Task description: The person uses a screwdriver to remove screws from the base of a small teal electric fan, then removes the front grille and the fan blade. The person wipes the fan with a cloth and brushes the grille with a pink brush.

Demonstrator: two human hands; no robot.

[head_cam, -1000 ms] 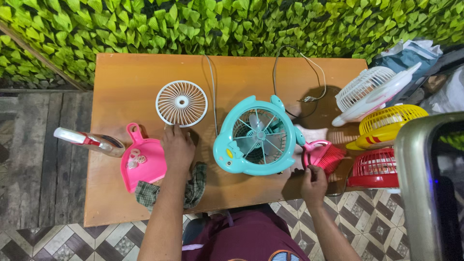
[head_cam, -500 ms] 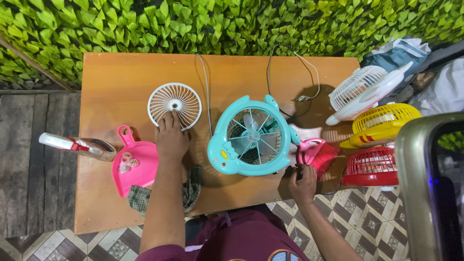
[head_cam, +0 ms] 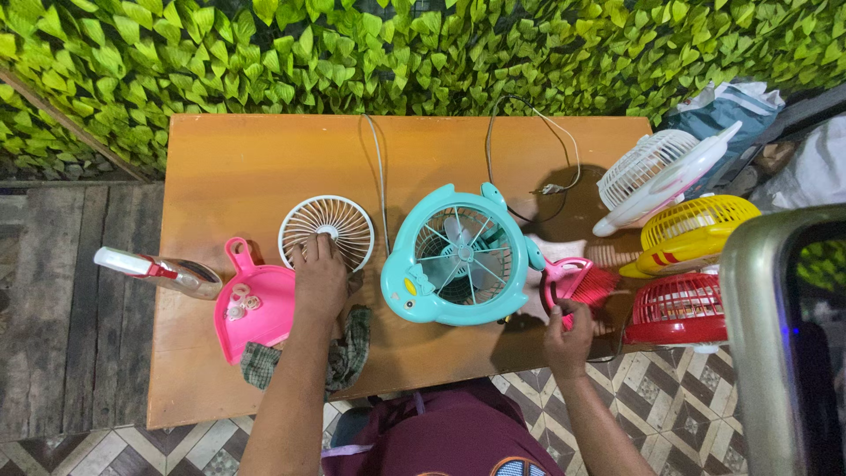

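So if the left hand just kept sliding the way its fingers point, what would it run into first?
The left hand already rests its fingertips on the white fan grille. Going straight on, it would cross that grille, then bare wooden table, then probably the leafy wall.

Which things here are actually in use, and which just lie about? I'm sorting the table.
In hand:
left hand on white fan grille
right hand at pink brush
teal fan between them

Lying about:
pink dustpan
checked cloth
spray bottle
white fan, yellow fan, red fan
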